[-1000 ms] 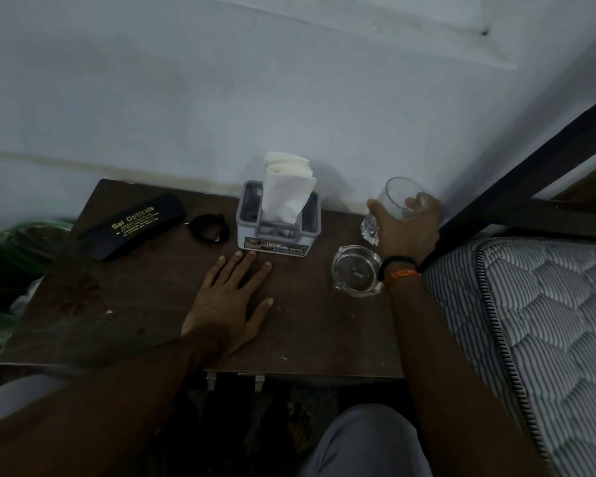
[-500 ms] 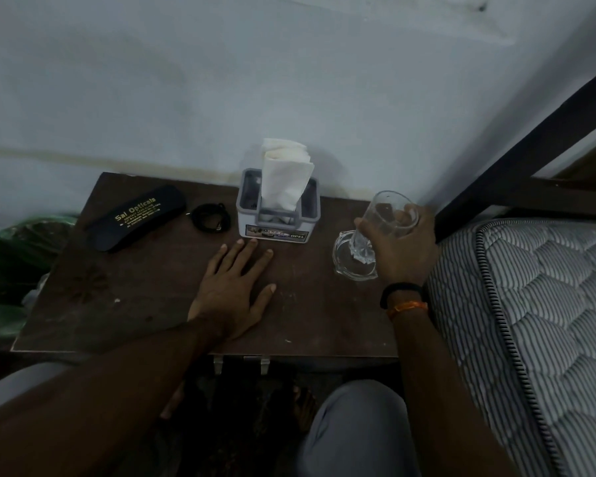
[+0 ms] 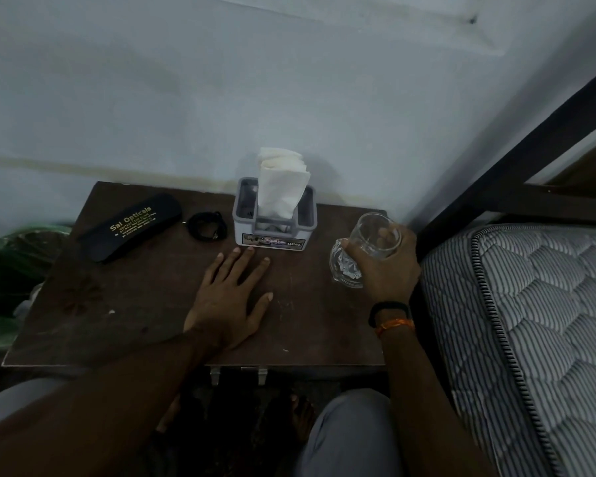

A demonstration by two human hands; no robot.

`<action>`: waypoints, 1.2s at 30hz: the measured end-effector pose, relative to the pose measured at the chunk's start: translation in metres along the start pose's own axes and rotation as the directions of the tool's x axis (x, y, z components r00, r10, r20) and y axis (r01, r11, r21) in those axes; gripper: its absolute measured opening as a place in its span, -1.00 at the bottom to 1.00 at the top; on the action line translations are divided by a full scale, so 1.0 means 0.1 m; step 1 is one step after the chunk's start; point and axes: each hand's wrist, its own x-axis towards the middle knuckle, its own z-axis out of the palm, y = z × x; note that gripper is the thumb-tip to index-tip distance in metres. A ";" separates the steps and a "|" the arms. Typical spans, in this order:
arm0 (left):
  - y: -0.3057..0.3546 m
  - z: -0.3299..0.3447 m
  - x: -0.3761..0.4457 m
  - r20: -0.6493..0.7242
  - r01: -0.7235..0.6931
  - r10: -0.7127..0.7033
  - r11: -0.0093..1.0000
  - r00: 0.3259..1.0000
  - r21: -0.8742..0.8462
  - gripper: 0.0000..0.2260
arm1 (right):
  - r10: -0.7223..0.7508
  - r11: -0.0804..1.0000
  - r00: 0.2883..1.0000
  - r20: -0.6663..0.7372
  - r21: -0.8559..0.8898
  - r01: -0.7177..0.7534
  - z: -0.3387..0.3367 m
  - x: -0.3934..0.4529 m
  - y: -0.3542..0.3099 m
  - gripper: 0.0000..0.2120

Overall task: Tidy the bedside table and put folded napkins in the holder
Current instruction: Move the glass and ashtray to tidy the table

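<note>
A grey napkin holder stands at the back of the dark wooden bedside table, with folded white napkins sticking up out of it. My left hand lies flat on the table just in front of the holder, fingers apart, holding nothing. My right hand grips a clear drinking glass and holds it tilted over a glass ashtray at the table's right side. The hand and the glass hide most of the ashtray.
A black spectacle case with gold lettering lies at the back left, and a coiled black band beside it. A striped quilted mattress and dark bed frame border the right. Green bags sit left of the table.
My right hand has brought the glass from the back right corner forward and down, onto the ashtray. My left hand has stayed flat in place.
</note>
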 end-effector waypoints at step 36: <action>-0.01 0.03 -0.01 -0.021 -0.004 0.005 1.000 1.000 0.028 -0.42 | 0.085 0.993 0.982 0.171 -0.100 -0.069 0.06 0.01 0.33 -0.11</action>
